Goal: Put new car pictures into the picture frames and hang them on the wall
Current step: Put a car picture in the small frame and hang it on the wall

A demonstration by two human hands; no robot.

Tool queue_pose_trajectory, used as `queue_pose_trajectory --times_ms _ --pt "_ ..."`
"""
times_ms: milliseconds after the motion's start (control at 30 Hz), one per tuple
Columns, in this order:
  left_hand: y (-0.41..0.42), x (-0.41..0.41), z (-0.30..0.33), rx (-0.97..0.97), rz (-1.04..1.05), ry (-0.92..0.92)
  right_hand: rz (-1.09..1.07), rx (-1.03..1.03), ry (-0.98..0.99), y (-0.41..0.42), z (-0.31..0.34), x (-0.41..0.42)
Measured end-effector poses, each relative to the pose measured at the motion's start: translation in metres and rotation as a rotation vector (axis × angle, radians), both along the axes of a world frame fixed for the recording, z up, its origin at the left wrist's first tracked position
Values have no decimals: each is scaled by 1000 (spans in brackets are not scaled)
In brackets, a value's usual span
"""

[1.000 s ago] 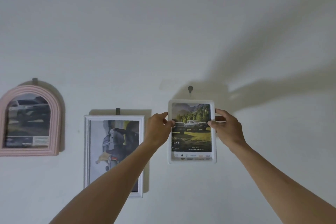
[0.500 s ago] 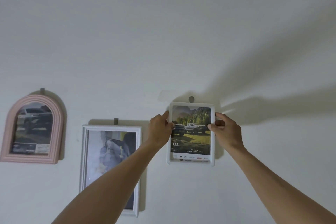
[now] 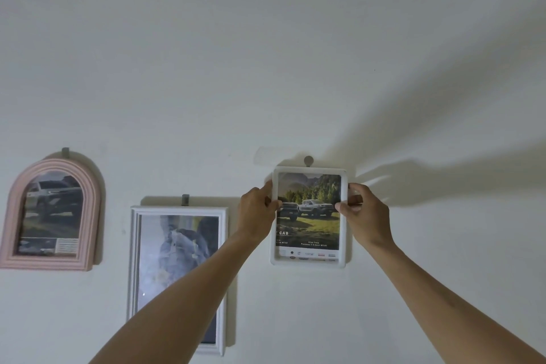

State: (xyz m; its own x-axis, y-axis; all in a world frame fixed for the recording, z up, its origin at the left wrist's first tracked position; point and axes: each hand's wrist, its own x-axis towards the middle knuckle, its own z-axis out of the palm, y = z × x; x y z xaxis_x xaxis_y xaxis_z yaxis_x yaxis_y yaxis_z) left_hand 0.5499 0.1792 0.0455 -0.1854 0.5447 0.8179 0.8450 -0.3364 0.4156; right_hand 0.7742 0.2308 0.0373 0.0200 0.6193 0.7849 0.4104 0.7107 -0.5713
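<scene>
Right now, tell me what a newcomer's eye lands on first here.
First, the small white frame with a pickup picture, held against the wall by the left hand and right hand just under a round hook. Left of it hang a tall white frame and, farthest left, a pink arched frame.

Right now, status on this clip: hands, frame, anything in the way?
Left hand and right hand grip small white frame by its sides. Frame flat against wall, top edge just under round hook. Nothing in the way.
</scene>
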Motion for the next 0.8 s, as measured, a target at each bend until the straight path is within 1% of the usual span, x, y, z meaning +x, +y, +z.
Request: queue_pose_trajectory --times_ms 300,467,567,667,800 --pt "-1 1 -4 7 -10 -22 3 -34 -39 -8 0 6" --pt "1 -1 -5 -14 -4 -61 -13 -59 -47 -10 -2 11" --pt "0 -1 -11 -17 17 -117 -36 -86 -65 -8 -8 18" --pt "-6 1 -28 -2 17 -192 -63 -121 -61 -8 -22 26" --pt "-15 10 -80 -46 54 -270 -79 -223 -69 -11 -64 33"
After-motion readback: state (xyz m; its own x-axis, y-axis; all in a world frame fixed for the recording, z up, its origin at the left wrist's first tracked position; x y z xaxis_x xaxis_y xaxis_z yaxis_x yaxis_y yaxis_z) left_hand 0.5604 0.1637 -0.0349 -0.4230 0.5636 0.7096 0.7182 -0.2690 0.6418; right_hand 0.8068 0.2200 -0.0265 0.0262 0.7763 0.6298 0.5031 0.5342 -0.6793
